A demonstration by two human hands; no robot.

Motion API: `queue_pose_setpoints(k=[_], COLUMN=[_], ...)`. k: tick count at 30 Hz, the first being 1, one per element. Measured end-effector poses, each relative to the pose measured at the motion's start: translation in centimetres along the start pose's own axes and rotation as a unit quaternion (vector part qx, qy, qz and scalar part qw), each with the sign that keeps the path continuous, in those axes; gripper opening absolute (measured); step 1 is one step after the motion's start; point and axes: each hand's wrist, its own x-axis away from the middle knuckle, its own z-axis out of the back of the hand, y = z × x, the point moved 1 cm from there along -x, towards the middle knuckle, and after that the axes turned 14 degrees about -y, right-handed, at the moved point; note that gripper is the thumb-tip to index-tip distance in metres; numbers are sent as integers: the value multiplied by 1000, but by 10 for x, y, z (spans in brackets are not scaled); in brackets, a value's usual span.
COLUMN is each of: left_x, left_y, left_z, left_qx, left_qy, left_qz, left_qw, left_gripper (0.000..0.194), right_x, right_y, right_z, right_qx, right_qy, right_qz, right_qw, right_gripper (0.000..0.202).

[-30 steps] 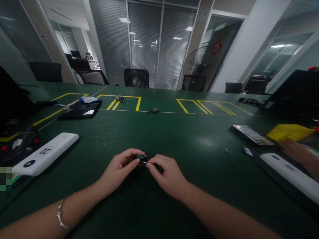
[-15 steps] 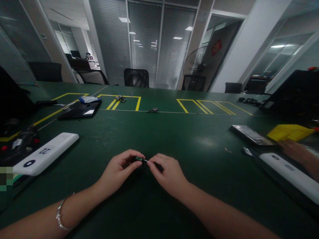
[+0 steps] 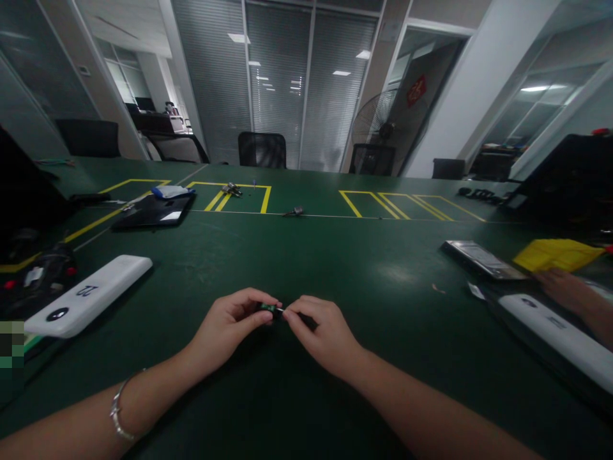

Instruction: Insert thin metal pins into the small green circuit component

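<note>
In the head view, my left hand [image 3: 239, 322] pinches a small dark green and black piece [image 3: 268, 308] between thumb and fingertips. A thin pale metal rod [image 3: 280, 310] sticks out of its right end. My right hand [image 3: 318, 326] is closed, with thumb and index finger pinched at the rod's tip. Both hands are just above the green tabletop [image 3: 306, 396], close together. Fingers cover much of the piece, and its exact kind is too small to make out.
White devices lie at the left [image 3: 96, 294] and the right [image 3: 555, 332]. Beyond are a black folder [image 3: 153, 211], small metal parts [image 3: 232, 190] and a dark small part [image 3: 294, 211]. Another person's hand [image 3: 569, 291] is at the right, by a yellow object [image 3: 555, 254] and a metal-edged box [image 3: 483, 260].
My left hand has shifted very slightly to the right with the green piece, so less of the rod shows between the hands. My right hand stays almost still.
</note>
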Motion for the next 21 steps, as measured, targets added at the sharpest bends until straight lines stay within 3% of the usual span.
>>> queue_pose_setpoints(k=[10,15,18,21], left_x=[-2,-1,2,3], left_y=[3,7,8,9], left_z=[-1,-4,-8,-11], left_qx=[24,-108,-224,-284], left_qy=[22,-73,-141,-165], left_qz=[9,-3,-29,-44], left_qw=[999,991,964,944], left_gripper=[17,15,13,14], right_x=[0,-1,-1,-1], right_y=[-3,-2,-1,0], right_z=[0,0,-1,-1], right_qx=[-2,-18,-18,-14], right_qy=[19,40,43,44], right_qz=[-17,-17,-17,-18], right_qw=[1000,999,999,999], right_gripper=[23,22,22,22])
